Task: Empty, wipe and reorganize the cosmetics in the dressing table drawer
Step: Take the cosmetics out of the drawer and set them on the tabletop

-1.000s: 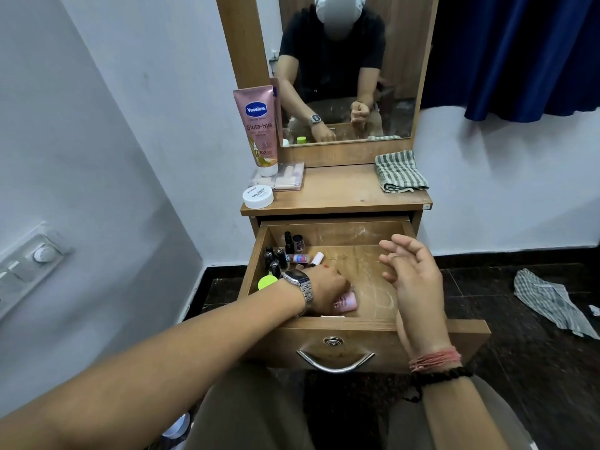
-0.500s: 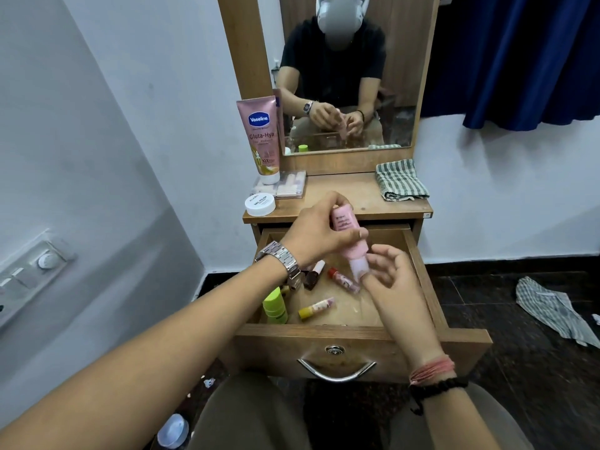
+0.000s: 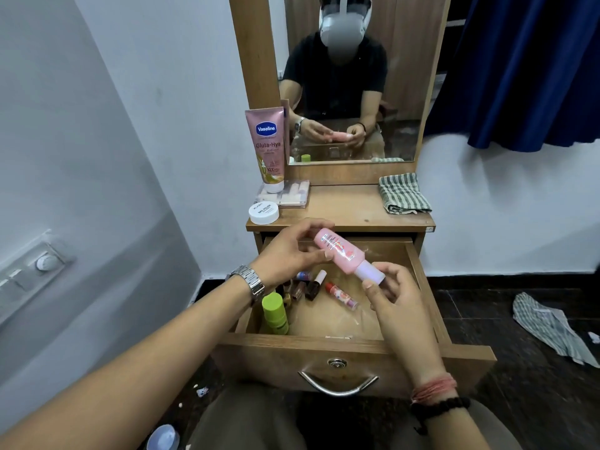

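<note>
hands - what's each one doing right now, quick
Left hand: fingers pinch the pink bottle near its base.
Right hand: fingertips pinch the same bottle's white cap.

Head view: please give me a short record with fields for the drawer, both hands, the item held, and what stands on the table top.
drawer: open drawer, small cosmetics lying at its left and middle
held item: pink bottle with white cap, tilted, above the drawer
left hand: grips the bottle's base end
right hand: pinches the cap end
inside drawer: green-capped bottle, red tube, nail polish bottles
table top: Vaseline tube, white jar, folded striped cloth
</note>
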